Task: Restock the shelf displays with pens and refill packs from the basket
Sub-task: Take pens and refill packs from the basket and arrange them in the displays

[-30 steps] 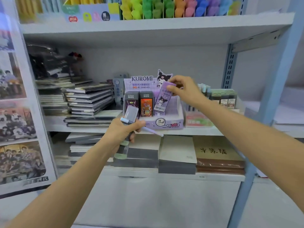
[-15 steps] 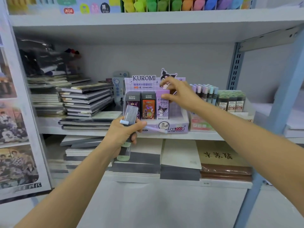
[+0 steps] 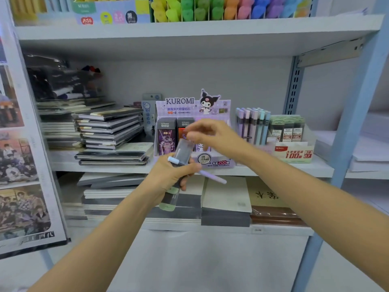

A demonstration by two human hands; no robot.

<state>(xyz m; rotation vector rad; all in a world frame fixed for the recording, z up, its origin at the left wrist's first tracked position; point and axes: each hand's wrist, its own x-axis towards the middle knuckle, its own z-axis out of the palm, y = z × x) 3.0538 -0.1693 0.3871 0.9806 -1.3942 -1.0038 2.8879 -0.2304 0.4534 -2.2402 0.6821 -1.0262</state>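
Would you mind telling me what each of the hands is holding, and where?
The left hand grips refill packs around their middles, plus a lilac pen near its capped end. The right hand reaches toward them, apparently holding nothing.

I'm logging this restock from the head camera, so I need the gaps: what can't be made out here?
- Right hand: motion-blurred, so whether its fingers grip anything is unclear.
- Kuromi display box: the right hand hides the purple pack in the third slot.
- Left hand: covers the middle of the clear refill packs and lilac pen; pack count unclear.
- Basket: outside the frame.
- Price labels on the green packs: too small.
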